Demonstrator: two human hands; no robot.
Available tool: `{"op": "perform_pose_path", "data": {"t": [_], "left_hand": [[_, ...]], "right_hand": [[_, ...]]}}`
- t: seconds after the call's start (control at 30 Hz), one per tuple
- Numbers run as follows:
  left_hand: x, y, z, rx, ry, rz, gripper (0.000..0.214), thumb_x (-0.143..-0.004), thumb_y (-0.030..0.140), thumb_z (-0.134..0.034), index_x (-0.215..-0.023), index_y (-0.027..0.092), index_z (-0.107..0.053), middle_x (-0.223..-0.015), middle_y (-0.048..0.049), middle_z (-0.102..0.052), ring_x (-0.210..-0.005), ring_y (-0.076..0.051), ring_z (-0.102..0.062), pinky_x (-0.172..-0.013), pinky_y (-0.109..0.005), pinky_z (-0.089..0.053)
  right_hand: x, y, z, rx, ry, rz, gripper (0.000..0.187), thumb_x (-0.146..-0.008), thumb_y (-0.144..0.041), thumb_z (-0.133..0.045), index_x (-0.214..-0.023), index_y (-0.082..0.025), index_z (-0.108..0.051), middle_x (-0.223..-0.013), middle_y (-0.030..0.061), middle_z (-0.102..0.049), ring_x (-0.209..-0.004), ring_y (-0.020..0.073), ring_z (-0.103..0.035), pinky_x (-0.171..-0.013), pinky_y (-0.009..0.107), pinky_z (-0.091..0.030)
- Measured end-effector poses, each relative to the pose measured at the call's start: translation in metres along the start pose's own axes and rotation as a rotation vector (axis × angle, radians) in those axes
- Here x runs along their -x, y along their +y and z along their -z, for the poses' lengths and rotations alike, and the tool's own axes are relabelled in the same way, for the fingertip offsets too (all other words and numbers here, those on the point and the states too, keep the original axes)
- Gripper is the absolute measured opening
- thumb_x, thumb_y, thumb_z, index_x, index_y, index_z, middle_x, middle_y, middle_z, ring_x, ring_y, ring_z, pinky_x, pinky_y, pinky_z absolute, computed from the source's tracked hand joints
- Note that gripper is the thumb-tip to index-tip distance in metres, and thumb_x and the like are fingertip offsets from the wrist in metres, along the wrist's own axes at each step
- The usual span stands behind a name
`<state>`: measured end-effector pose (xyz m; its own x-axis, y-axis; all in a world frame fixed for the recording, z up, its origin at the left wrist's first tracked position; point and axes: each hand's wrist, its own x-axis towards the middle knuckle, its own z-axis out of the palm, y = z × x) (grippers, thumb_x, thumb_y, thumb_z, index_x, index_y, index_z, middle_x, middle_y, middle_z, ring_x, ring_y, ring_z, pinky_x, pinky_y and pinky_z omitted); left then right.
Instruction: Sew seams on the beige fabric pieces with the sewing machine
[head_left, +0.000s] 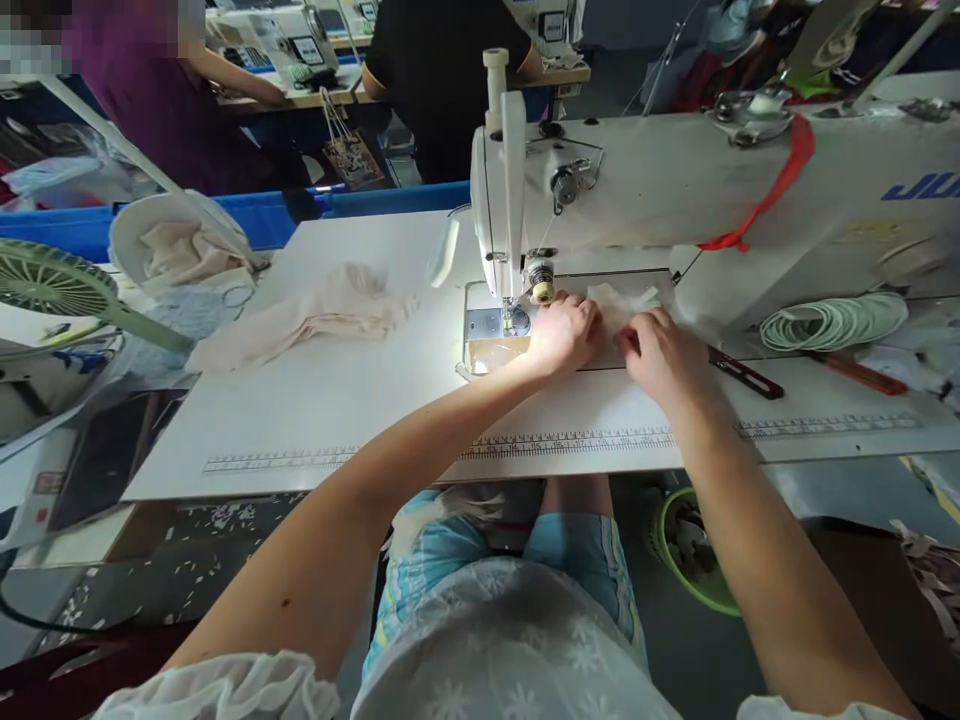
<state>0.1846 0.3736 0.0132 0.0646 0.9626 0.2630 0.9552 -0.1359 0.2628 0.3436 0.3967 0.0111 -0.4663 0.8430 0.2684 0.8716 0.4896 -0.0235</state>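
Note:
A white sewing machine point(675, 190) stands on the white table point(337, 400). A small pale fabric piece point(626, 300) lies on the machine bed just right of the needle and presser foot point(510, 318). My left hand point(566, 332) rests on this piece beside the presser foot, fingers curled and pressed down on it. My right hand point(664, 355) lies close to the right of it, fingers bent onto the same fabric. The two hands almost touch.
A heap of beige fabric point(315, 315) lies left of the machine. A white tub with cloth point(176, 245) and a green fan point(52, 285) stand at far left. Coiled green cord point(832, 322), black tweezers point(746, 372) and a red-handled tool point(859, 372) lie right. Two people work behind.

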Motion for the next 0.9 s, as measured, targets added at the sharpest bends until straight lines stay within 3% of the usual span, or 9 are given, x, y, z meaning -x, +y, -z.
{"op": "perform_pose_path", "data": {"t": [0.13,0.23,0.4,0.57,0.73,0.83,0.9], "left_hand": [[-0.002,0.001,-0.001,0.058,0.077,0.008,0.031,-0.102,0.031,-0.043,-0.102,0.013,-0.069,-0.113,-0.0138,-0.067,-0.111,-0.029,-0.054,-0.085,-0.039,-0.048],[-0.005,0.001,-0.003,0.135,0.133,-0.024,0.030,-0.101,0.030,-0.047,-0.090,0.014,-0.069,-0.103,-0.0115,-0.069,-0.105,-0.026,-0.056,-0.086,-0.036,-0.048],[0.001,0.002,0.000,0.165,0.156,-0.099,0.014,-0.098,0.021,-0.053,-0.093,0.014,-0.064,-0.092,-0.0087,-0.069,-0.090,-0.021,-0.061,-0.081,-0.032,-0.049],[0.036,-0.001,0.016,0.298,0.103,-0.074,0.014,-0.101,0.022,-0.043,-0.096,0.018,-0.055,-0.080,-0.0042,-0.067,-0.067,-0.017,-0.061,-0.060,-0.029,-0.043],[0.097,-0.043,0.043,0.487,0.079,0.049,0.015,-0.096,0.024,-0.049,-0.081,0.021,-0.049,-0.061,0.0031,-0.058,-0.055,-0.012,-0.052,-0.059,-0.027,-0.039],[0.124,-0.080,0.061,0.379,-0.011,0.267,0.022,-0.093,0.032,-0.050,-0.074,0.021,-0.051,-0.058,0.0036,-0.056,-0.054,-0.013,-0.050,-0.057,-0.028,-0.035],[0.130,-0.099,0.071,0.265,-0.043,0.407,0.023,-0.092,0.036,-0.050,-0.076,0.021,-0.056,-0.060,0.0033,-0.057,-0.057,-0.015,-0.052,-0.058,-0.028,-0.033]], "right_hand": [[-0.002,0.007,-0.005,-0.056,0.196,0.052,0.019,-0.095,-0.026,-0.047,-0.093,-0.015,-0.062,-0.101,0.0142,-0.064,-0.071,0.0219,-0.056,-0.056,0.030,-0.028],[-0.004,0.009,-0.006,-0.098,0.276,0.094,0.018,-0.094,-0.026,-0.048,-0.091,-0.016,-0.062,-0.099,0.0136,-0.065,-0.075,0.0224,-0.058,-0.056,0.029,-0.029],[-0.003,0.010,-0.005,-0.081,0.135,0.117,0.017,-0.093,-0.030,-0.052,-0.089,-0.016,-0.062,-0.100,0.0114,-0.064,-0.072,0.0211,-0.057,-0.053,0.029,-0.023],[-0.001,0.009,-0.003,-0.042,0.047,0.077,0.022,-0.094,-0.029,-0.047,-0.093,-0.016,-0.065,-0.106,0.0116,-0.063,-0.073,0.0211,-0.055,-0.053,0.028,-0.021],[0.000,0.008,-0.007,-0.048,0.110,0.089,0.020,-0.092,-0.026,-0.047,-0.090,-0.016,-0.065,-0.103,0.0116,-0.065,-0.073,0.0203,-0.054,-0.053,0.029,-0.021],[0.001,0.011,-0.012,-0.053,0.185,0.130,0.019,-0.092,-0.027,-0.048,-0.086,-0.017,-0.064,-0.097,0.0107,-0.065,-0.070,0.0194,-0.053,-0.053,0.029,-0.022],[0.000,0.012,-0.014,-0.068,0.235,0.156,0.019,-0.092,-0.026,-0.048,-0.084,-0.017,-0.063,-0.092,0.0098,-0.066,-0.068,0.0188,-0.054,-0.053,0.029,-0.024]]}}
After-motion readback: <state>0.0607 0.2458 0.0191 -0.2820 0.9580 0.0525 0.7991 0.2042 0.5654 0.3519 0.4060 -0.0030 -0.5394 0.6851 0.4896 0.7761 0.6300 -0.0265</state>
